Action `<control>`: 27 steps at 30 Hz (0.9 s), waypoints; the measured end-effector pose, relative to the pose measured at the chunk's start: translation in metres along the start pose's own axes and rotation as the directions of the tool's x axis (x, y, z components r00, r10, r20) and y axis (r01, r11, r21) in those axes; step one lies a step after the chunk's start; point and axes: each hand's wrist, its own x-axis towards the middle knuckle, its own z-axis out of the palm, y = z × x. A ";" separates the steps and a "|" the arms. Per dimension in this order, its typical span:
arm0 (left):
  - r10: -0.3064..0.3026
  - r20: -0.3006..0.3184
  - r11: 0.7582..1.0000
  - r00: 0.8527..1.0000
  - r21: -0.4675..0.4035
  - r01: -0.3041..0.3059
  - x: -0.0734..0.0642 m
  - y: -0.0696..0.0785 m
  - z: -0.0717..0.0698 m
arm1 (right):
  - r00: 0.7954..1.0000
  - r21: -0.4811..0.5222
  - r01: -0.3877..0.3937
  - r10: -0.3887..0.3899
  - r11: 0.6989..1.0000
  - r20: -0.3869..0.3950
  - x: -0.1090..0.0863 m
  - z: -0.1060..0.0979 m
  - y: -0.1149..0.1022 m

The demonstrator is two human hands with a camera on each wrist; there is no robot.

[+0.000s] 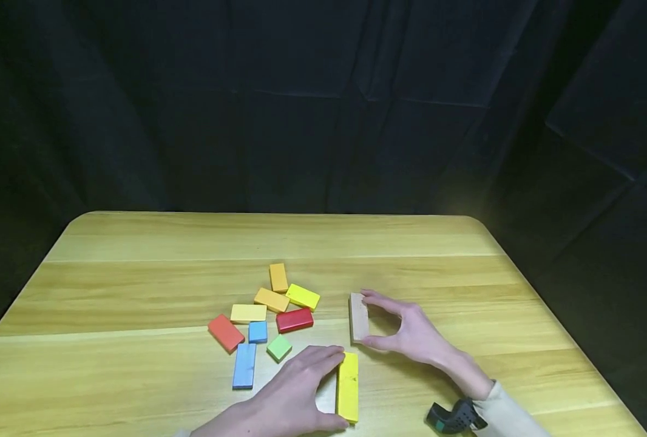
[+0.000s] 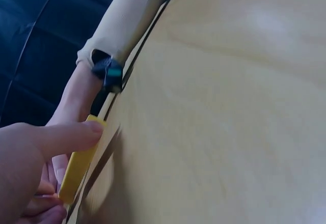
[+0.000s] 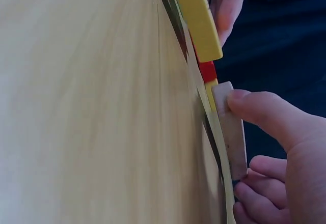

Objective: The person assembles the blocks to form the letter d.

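My left hand pinches a long yellow block by its two ends, thumb at the near end and fingers at the far one. A small mark crosses the block near its middle. Further off and to the right, my right hand holds a pale, unpainted wooden block the same way, between thumb and fingers at its ends. In the left wrist view the yellow block has a shadow on the table beside it. The right wrist view has the pale block standing near the yellow one.
Several loose blocks lie left of the hands: a red block, a dark red one, a blue one, a small green one, others yellow and orange. The wooden table ends at a dark curtain. A black band sits at the right wrist.
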 end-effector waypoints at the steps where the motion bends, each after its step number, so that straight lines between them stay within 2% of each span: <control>1: 0.006 -0.014 1.000 1.000 -0.001 -0.006 0.002 0.002 0.002 | 1.000 0.001 -0.002 0.002 1.000 0.004 -0.001 -0.001 0.001; 5: 0.011 -0.041 1.000 0.999 0.000 -0.011 0.009 0.011 0.007 | 1.000 0.006 -0.013 0.013 1.000 0.012 -0.006 -0.006 0.007; 13: 0.022 -0.062 0.998 0.998 0.065 -0.018 0.020 0.021 0.019 | 0.999 0.014 -0.047 0.047 0.999 0.014 -0.010 -0.015 0.016; 20: -0.044 -0.040 0.997 0.998 0.059 0.046 0.027 0.027 0.025 | 0.996 0.009 -0.077 0.077 0.997 0.043 -0.008 -0.021 0.025; 27: -0.065 -0.036 0.995 0.997 0.078 0.068 0.031 0.028 0.029 | 0.992 0.030 -0.104 0.102 0.994 0.077 -0.008 -0.022 0.028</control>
